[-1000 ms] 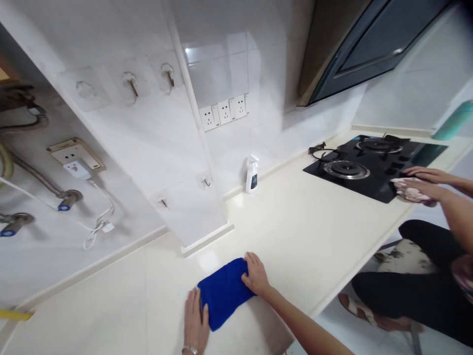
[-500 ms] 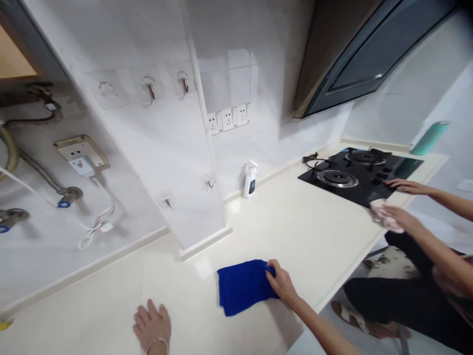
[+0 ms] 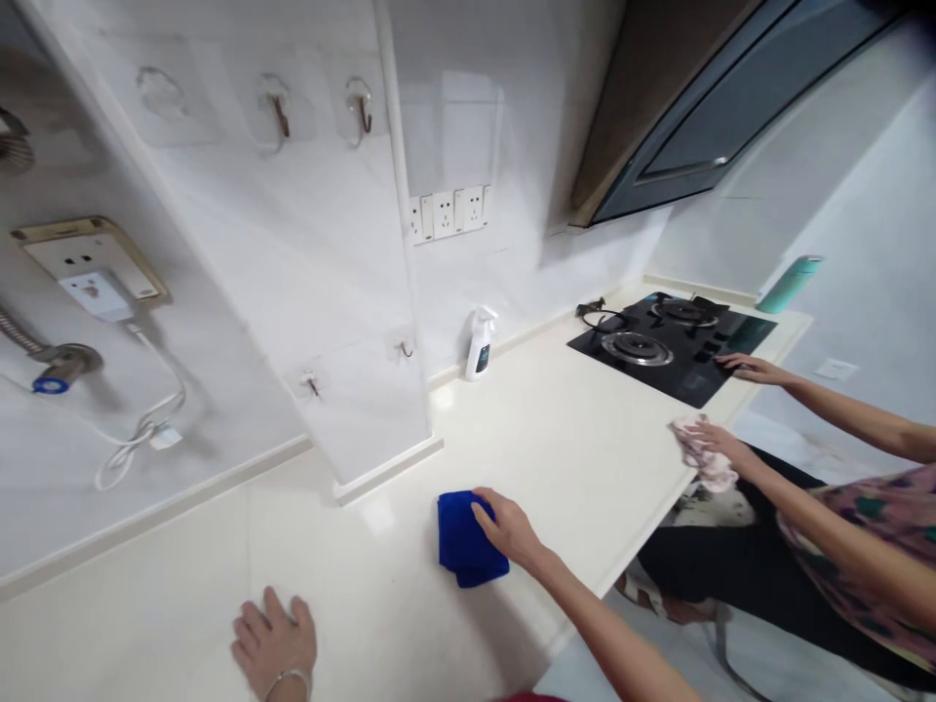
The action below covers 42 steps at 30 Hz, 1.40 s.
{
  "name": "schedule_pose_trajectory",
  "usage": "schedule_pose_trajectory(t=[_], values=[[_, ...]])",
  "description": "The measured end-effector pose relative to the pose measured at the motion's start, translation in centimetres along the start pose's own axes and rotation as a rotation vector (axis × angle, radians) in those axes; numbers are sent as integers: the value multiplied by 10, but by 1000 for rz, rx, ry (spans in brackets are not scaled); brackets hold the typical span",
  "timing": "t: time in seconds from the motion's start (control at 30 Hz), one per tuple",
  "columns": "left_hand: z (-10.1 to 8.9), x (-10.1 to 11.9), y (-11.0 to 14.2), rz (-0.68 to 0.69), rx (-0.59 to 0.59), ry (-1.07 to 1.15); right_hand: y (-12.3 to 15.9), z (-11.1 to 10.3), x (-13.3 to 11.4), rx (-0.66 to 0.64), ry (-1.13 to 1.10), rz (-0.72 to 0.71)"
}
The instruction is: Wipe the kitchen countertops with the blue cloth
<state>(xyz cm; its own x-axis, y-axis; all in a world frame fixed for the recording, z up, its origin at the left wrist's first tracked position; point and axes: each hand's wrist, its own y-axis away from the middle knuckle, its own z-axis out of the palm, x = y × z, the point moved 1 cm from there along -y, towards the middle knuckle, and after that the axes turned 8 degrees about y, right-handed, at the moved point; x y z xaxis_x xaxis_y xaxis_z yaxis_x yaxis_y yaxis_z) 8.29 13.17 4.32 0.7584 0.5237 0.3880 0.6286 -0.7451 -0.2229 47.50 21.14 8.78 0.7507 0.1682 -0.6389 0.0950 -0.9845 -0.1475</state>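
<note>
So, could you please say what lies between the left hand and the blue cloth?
The head view shows only pale countertop between the left hand and blue cloth.

The blue cloth (image 3: 466, 558) at the right hand's (image 3: 512, 528) grip looks soft and matt. Beneath that grip, the countertop (image 3: 366, 604) is smooth and glossy; beyond it, the spray bottle (image 3: 479, 346) looks plastic, the burner (image 3: 638, 348) shiny metal.

Desk (image 3: 556, 439), open strip between left hand (image 3: 276, 639) and blue cloth (image 3: 462, 556) under right hand (image 3: 508, 526), open stretch onward to stove (image 3: 680, 356), pillar (image 3: 343, 283) jutting in behind, spray bottle (image 3: 480, 346) near back wall (image 3: 516, 283), co-worker's hand (image 3: 721, 444) on rag (image 3: 713, 470) at desk's front edge
</note>
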Motion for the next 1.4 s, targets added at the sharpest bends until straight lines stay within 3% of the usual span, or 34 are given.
schedule_pose_trajectory(t=[0.1,0.17,0.23,0.3,0.43,0.5,0.7,0.9,1.03,1.13,1.3,1.4], values=[[0,0,0,-20,-10,7,5,48,-10,35,375,-22],[-1,1,0,-41,-14,8,14,75,-13,-5,491,-93],[-2,1,0,-49,-20,7,23,88,-11,-1,525,-166],[-2,1,1,-51,-33,10,31,84,-3,3,517,-243],[0,-2,1,-41,-26,1,39,54,25,-84,476,-473],[2,-4,1,-33,-13,-4,40,40,40,-80,482,-493],[4,-3,0,-37,-9,-17,24,33,79,86,583,-259],[4,-4,-1,-11,9,-10,-32,40,87,130,653,-33],[6,-7,-2,-28,3,-7,-72,47,65,106,630,53],[8,-9,-2,-25,1,-12,-87,67,33,59,582,17],[8,-8,1,-18,23,-30,-71,124,-47,-121,462,-184],[7,-6,3,-28,18,-36,-52,151,-100,-295,343,-441]])
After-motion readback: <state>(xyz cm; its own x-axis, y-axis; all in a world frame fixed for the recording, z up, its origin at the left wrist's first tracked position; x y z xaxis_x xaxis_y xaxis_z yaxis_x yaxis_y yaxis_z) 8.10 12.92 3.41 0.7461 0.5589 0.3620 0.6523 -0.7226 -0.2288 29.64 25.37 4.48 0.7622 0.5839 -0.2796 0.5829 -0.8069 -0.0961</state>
